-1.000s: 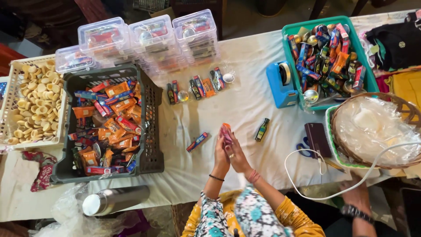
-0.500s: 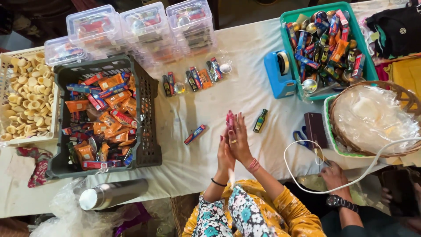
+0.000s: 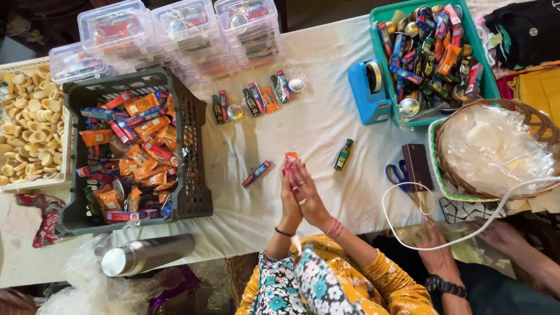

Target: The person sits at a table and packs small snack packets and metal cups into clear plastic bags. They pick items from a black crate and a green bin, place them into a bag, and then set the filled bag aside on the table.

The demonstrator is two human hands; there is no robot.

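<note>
My left hand (image 3: pixel 287 201) and my right hand (image 3: pixel 309 197) are pressed together upright over the white tablecloth (image 3: pixel 326 125), holding a small pink and orange packet (image 3: pixel 290 160) between the fingertips. The left wrist wears a black band, the right wrist red bangles, and a ring shows on a finger. A red and blue packet (image 3: pixel 256 174) lies just left of the hands. A small dark green bottle (image 3: pixel 343 154) lies just right of them.
A dark crate (image 3: pixel 189 146) of snack packets sits at left, beside a white tray of tan rounds (image 3: pixel 26 128). Clear lidded boxes (image 3: pixel 181 26) line the back. At right are a blue tape dispenser (image 3: pixel 367 90), teal basket (image 3: pixel 382 70), wicker basket (image 3: pixel 536 125), scissors (image 3: pixel 396 174), white cable (image 3: pixel 408 245). Another person's hand (image 3: pixel 434 242).
Both hands stay closed around the packet and have shifted only slightly over the cloth. The other person's hand at the lower right has moved a little.
</note>
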